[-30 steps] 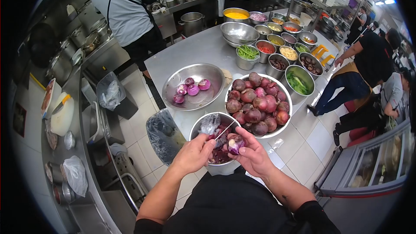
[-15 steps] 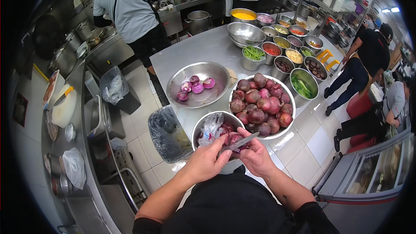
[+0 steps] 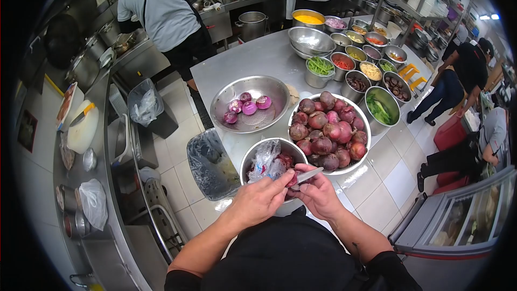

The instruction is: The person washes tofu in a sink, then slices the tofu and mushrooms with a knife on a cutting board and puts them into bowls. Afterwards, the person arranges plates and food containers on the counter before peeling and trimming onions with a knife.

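Observation:
A small knife (image 3: 309,174) crosses in front of me above the steel bowl (image 3: 244,164), its blade pointing right. Its handle is hidden under my left hand (image 3: 259,200), whose fingers are closed around it. My right hand (image 3: 321,196) is closed on a red onion (image 3: 292,181), mostly covered by fingers and blade. Inside the bowl lie onion skins (image 3: 284,159) and a crumpled clear plastic bag (image 3: 267,163). Unpeeled red onions (image 3: 333,129) fill a large white-rimmed bowl just beyond my right hand. Several peeled onions (image 3: 249,108) rest in a wide steel basin (image 3: 221,89).
Steel pots of cut ingredients (image 3: 371,70) crowd the far right of the steel table (image 3: 237,59). A lined bin (image 3: 207,164) stands at its left edge. Co-workers (image 3: 164,11) stand at the far counter and to the right. A glass-topped chiller (image 3: 463,215) is at right.
The knife blade and my left fingers have shifted slightly on the onion, and less of the blade shows. The whole view has moved a little.

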### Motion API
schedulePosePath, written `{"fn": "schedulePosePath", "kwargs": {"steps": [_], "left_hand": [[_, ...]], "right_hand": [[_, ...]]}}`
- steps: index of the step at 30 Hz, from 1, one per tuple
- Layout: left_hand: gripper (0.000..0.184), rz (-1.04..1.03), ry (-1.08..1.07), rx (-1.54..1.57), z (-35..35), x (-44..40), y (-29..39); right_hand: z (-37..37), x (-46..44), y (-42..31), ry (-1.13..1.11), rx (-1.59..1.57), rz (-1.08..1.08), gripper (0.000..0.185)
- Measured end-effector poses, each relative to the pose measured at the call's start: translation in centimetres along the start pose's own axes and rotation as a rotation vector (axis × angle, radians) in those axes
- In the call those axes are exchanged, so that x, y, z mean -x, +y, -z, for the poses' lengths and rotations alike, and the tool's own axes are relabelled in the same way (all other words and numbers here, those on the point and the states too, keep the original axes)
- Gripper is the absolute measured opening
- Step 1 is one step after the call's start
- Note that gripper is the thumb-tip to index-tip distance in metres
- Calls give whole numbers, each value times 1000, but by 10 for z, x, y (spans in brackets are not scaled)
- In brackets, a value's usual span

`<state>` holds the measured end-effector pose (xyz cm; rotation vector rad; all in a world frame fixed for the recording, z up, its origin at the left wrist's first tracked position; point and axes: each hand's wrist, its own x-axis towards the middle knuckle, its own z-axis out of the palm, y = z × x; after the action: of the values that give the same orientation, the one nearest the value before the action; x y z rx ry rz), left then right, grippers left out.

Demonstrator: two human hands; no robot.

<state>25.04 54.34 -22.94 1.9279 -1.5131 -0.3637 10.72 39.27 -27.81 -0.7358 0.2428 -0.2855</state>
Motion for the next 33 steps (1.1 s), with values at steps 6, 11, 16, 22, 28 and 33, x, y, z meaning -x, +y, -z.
{"fn": "schedulePosePath", "kwargs": {"steps": [6,11,16,22,28,33], "left_hand": [[45,-75,190,259,-15,-7,-20],[43,30,0,92,-2,-7,1],[43,-4,85,207,-10,-10,-21],[47,317,-77,345,11,-10,-4],[48,-23,81,78,-7,-5,-6],[36,35,22,60,-5,-7,-17]], "right_hand": [[2,0,2,4,36,11,49],[2,-2,-2,-2,19,-4,50],[4,-4,-1,-27,63,23,52],[2,-8,1,2,114,107,52],[-1,-8,-4,35,65,11,53],[7,-8,-1,-28,236,95,49]]}}
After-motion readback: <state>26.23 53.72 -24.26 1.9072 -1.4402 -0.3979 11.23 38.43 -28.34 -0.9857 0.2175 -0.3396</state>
